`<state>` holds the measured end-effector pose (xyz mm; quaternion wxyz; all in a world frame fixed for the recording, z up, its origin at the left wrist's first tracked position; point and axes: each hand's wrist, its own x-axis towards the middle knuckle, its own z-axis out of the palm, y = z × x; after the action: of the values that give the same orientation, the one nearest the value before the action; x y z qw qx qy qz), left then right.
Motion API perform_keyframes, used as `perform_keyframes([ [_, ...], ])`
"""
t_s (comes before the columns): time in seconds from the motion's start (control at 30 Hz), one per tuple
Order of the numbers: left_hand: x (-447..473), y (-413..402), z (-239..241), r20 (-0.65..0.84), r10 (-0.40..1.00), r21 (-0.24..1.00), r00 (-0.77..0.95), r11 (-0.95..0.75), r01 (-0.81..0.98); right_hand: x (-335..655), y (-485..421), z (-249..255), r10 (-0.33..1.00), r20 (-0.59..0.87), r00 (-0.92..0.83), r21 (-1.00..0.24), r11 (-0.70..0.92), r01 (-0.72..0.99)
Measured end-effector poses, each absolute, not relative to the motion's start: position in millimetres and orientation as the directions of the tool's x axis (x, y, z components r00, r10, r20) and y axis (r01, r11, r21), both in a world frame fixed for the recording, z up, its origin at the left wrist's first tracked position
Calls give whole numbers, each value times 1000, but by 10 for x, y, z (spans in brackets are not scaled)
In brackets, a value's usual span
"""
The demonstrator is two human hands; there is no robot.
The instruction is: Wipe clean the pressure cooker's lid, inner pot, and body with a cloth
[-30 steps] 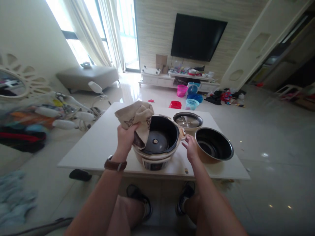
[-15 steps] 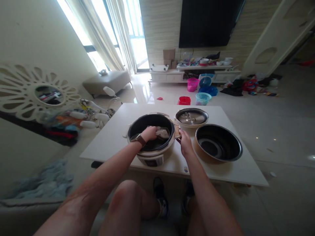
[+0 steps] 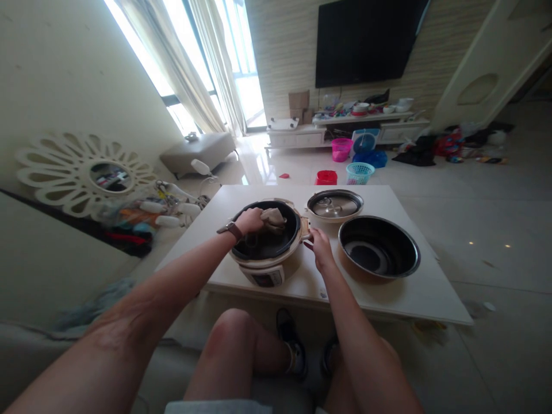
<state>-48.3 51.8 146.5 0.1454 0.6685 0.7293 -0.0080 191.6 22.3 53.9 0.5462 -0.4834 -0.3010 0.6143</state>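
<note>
Holding a bunched beige cloth, my L hand is down inside the electric pressure cooker, fingers closed on the fabric just below rim level. The cloth sits in the dark cavity, toward the far R side; can't tell exactly where it touches the wall. A watch w/ brown strap is on the L wrist, over the near-L rim.

My R hand is at the cooker's R side handle, fingers partly curled against its outer end; can't tell whether they wrap fully around it.

Cooker stands upright on the white table, ctrl panel facing me. Just R of my R hand, the inner pot sits upright, dark inside. Behind pot & cooker, approx. btwn them, the lid lies underside up, metal showing.

Bkgd: red bucket & teal basket on the floor past the table's far edge, pink basket a bit farther. Beyond: low TV stand w/ assorted clutter, wall-mounted TV above.
</note>
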Motion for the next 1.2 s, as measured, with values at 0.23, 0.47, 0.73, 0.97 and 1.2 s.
perform_keyframes([
  [0.23, -111, 542, 1242, -316, 947, 460, 53, 105, 882, 1968, 218, 518, 965, -260, 37, -906, -230, -356],
  [0.47, -400, 275, 1579, -642, 693, 539, 330, 101, 836, 1977, 208, 538, 959, -281, 37, -895, -248, -370],
  [0.73, -598, 438, 1902, -236, 948, 720, 213, 24, 694, 1972, 223, 514, 961, -270, 57, -906, -234, -353],
  [0.97, 104, 326, 1602, 103, 964, 666, 245, -250, 703, 2000, 247, 500, 957, -285, 48, -906, -252, -340],
  [1.2, 7, 0, 1632, 25, 923, 536, 384, -337, 775, 2040, 207, 534, 960, -280, 4, -907, -264, -328],
])
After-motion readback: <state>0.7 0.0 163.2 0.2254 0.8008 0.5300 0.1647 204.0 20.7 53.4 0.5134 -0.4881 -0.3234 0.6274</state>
